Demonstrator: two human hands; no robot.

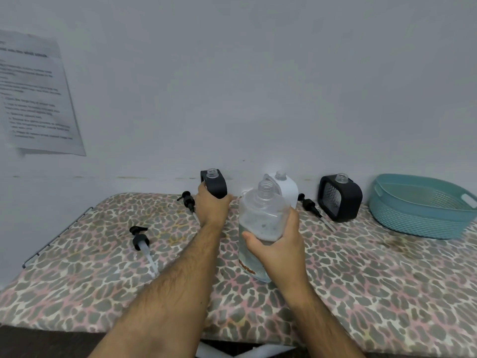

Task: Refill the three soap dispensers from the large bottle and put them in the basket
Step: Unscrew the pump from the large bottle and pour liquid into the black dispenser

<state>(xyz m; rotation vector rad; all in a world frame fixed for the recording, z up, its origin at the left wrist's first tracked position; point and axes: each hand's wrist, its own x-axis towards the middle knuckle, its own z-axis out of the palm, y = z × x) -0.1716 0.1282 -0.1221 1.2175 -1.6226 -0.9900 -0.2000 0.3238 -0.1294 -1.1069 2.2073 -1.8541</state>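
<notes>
My right hand grips the large clear bottle, uncapped and partly full, held upright over the middle of the table. My left hand grips a black soap dispenser with an open neck at the back of the table. Behind the large bottle stands a white dispenser, also open. A second black dispenser with a mesh front stands to the right. The teal basket sits at the far right with nothing visible inside.
Three black pump heads lie on the leopard-print table cover: one at front left, one beside my left hand, one between the white and right black dispensers. A printed sheet hangs on the wall.
</notes>
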